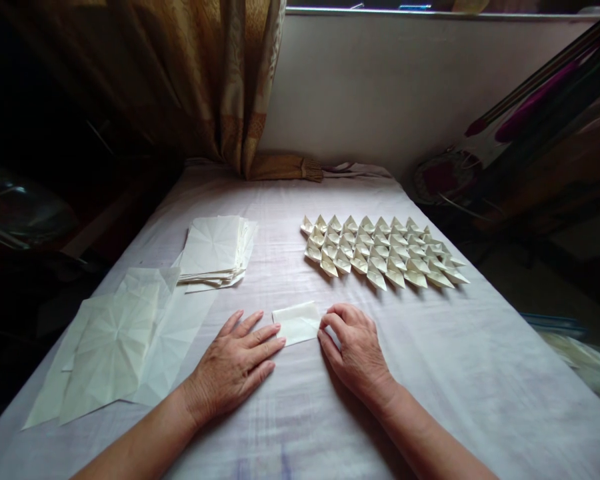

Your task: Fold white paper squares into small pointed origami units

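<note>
A small folded sheet of paper (296,323) lies on the cloth between my hands, its crease along the far side. My left hand (237,357) rests flat with fingers spread, two fingertips touching the paper's left edge. On the other side, my right hand (353,341) pinches the paper's right edge between thumb and curled fingers. Beyond my right hand stand several folded paper boats (380,250), packed in close rows. A stack of creased square sheets (213,247) sits beyond my left hand. Larger loose creased sheets (115,340) overlap at the left.
A pale cloth (290,427) covers the table. At the far edge hangs a patterned gold curtain (230,80), its fringed end lying on the cloth. Behind is a plain wall (350,87). Dark clutter flanks both sides, with a plastic-wrapped bundle (580,363) low at right.
</note>
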{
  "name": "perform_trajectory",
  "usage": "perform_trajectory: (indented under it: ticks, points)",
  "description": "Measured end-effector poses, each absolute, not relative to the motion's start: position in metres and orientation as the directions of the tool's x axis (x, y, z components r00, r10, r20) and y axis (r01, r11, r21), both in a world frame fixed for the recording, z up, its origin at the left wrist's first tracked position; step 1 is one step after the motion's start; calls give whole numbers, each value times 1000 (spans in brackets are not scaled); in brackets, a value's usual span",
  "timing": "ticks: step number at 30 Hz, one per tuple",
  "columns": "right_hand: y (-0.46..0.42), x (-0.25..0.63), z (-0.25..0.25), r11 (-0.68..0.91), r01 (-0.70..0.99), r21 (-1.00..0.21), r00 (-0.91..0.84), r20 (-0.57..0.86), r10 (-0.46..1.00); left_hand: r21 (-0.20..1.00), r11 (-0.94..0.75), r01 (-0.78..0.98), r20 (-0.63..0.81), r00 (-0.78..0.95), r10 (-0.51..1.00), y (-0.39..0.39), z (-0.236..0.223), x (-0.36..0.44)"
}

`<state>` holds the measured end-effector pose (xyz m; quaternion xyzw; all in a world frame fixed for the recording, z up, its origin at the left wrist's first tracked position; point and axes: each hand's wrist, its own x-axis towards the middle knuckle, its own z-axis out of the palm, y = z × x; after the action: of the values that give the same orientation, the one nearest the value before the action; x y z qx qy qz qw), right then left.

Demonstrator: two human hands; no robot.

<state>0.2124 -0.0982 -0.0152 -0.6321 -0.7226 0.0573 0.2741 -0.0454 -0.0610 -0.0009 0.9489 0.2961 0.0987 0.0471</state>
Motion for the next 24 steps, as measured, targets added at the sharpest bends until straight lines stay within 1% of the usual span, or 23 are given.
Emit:
perform_trajectory:
  ticks: [8,12,16,19,22,24]
  points:
    - [-99,212,-17,215,895,-390,-68,357,931,221,-793,568,97,796,597,-53,-1,-47]
    - [-99,211,-17,231,901,-368,-81,381,921,231,-780,582,64,791,609,-50,1,-47]
    - [-99,211,-18,245,904,-351,-90,404,910,226,-773,593,61,784,618,-49,2,-47]
    - [-99,215,-19,261,887,-382,-92,407,909,216,-773,596,65,781,621,-50,4,-46]
    - [-101,217,-20,312,859,-405,-111,448,887,220,-771,598,91,774,627,-53,8,-43]
    - [-104,217,-18,357,854,-378,-146,485,862,226,-768,599,131,763,633,-56,10,-40]
